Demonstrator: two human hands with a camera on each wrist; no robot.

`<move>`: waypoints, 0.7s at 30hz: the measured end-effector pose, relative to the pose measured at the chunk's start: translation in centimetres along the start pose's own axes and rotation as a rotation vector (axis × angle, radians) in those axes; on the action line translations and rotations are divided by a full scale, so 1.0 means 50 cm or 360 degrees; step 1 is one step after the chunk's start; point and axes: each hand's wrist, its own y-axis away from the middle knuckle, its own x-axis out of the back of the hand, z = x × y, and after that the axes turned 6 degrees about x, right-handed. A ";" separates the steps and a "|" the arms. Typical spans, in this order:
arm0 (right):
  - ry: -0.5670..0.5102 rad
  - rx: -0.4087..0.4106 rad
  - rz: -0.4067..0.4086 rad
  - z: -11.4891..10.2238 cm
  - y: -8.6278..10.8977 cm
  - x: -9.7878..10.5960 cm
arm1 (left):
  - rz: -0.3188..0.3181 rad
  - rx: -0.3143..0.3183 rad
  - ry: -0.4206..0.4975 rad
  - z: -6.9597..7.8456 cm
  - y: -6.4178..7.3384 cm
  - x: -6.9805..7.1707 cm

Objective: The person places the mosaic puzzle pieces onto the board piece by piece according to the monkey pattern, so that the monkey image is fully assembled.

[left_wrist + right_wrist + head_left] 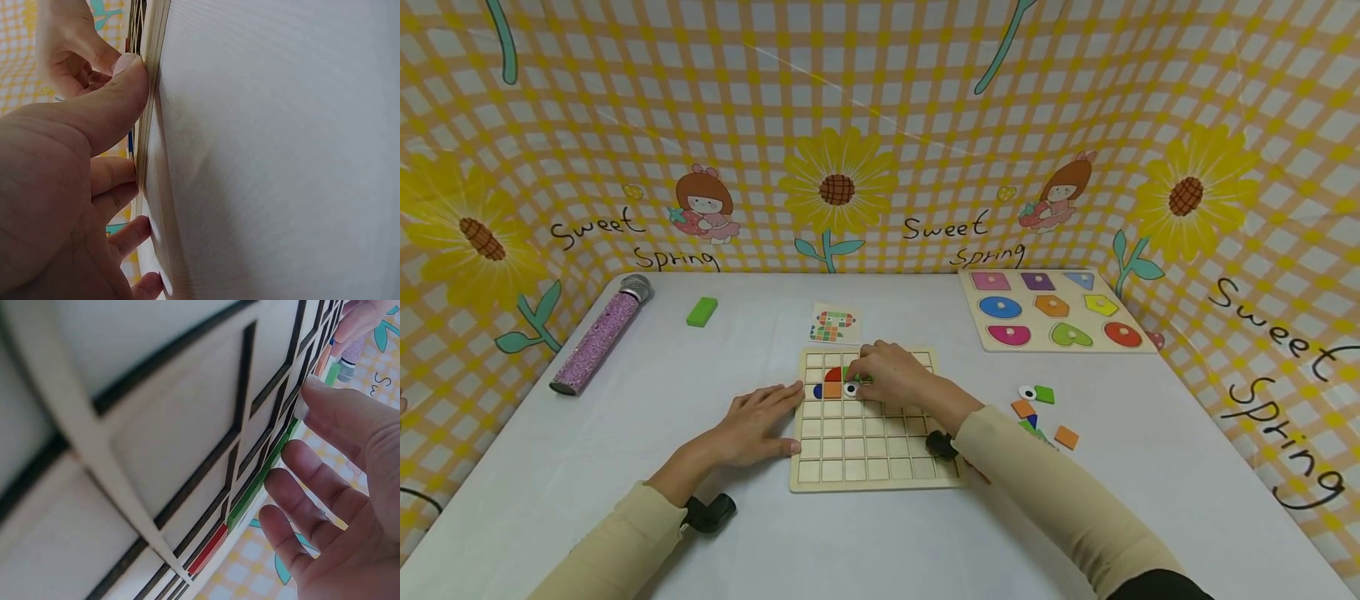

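Note:
A wooden grid board lies on the table between both hands. My left hand rests at its left edge, fingers extended and thumb against the rim. Over the upper rows, my right hand pinches a small white eye tile with a black dot between thumb and forefinger, at a grid cell. Beside it sit an orange square tile, a red curved tile and a blue rounded tile. Green tiles and another red tile show under the right fingers in the right wrist view.
A pattern card lies behind the board. Loose tiles are scattered to the right. Farther back are a shape puzzle board, a green block and a glittery pink microphone at left.

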 end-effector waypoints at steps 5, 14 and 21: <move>-0.0044 -0.0013 -0.0002 -0.001 0.003 0.003 | -0.0005 0.0002 -0.0003 -0.001 -0.001 -0.001; -0.0052 0.0017 0.0045 0.000 0.011 0.006 | -0.0006 0.0008 -0.0019 -0.001 -0.003 0.002; -0.0106 0.0013 0.0112 0.005 0.020 0.013 | -0.0008 0.0013 -0.0014 -0.001 -0.003 -0.001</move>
